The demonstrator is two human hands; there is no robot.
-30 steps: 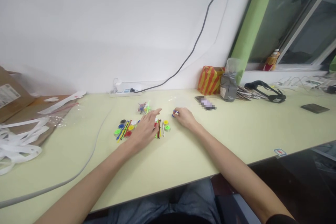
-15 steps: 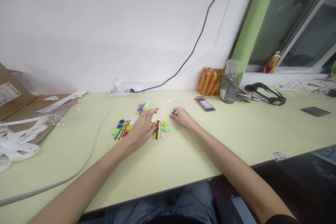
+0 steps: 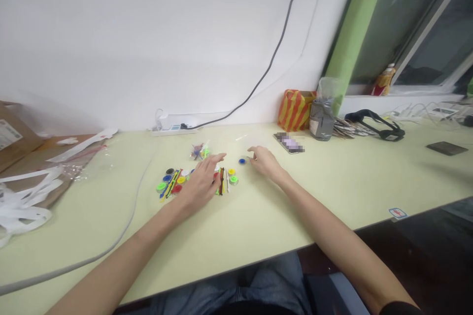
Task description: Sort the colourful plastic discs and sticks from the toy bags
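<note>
My left hand (image 3: 202, 177) hovers over or rests on the group of small coloured pieces, its fingers stretched out; part of the group is hidden beneath it. To its left are round discs, among them a green disc (image 3: 161, 187) and a red disc (image 3: 177, 189), beside thin yellow, black and blue sticks (image 3: 170, 186). On its right stand more sticks (image 3: 222, 181), with a yellow disc (image 3: 231, 172) and a green disc (image 3: 234, 180). A single blue disc (image 3: 242, 161) lies apart on the table. Just right of it is my right hand (image 3: 264, 162), thumb and forefinger apart, with nothing clearly visible between them.
Behind the pieces is a clear bag of small coloured parts (image 3: 199, 151). A phone (image 3: 288, 142), a striped bag (image 3: 295, 110) and a grey pouch (image 3: 321, 119) stand to the right. A power strip (image 3: 170, 130) lies by the wall. A grey cable (image 3: 127, 226) crosses the left side.
My right hand has drawn slightly right, away from the blue disc, and its fingers have parted. The small blue stick at its fingertips no longer shows. My left hand stays nearly in place.
</note>
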